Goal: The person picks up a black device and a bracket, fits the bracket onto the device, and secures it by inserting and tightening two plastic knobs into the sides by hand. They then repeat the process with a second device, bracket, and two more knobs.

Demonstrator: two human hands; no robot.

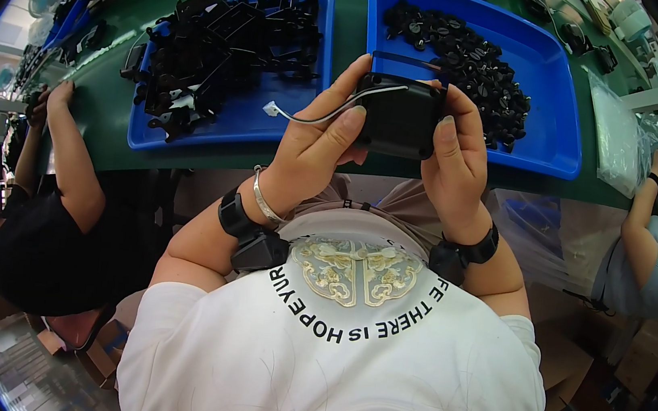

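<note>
Both hands hold a black plastic housing (400, 120) up in front of me, over the near edge of the table. My left hand (312, 143) grips its left side, thumb on the face and fingers behind. On the opposite side, my right hand (458, 157) pinches the edge the same way. A thin dark frame (410, 60) shows along the housing's top; whether it is attached, I cannot tell. From the housing a grey-white cable (331, 116) curves left across my left hand, ending in a small white connector (272, 109) that hangs free.
On the green table (348, 33), a left blue tray (267, 109) holds black brackets (226, 39); a right blue tray (551, 109) holds small black knob-like parts (475, 64). Clear plastic bags (613, 136) lie farther right. Co-workers sit at left (42, 230) and right (643, 258).
</note>
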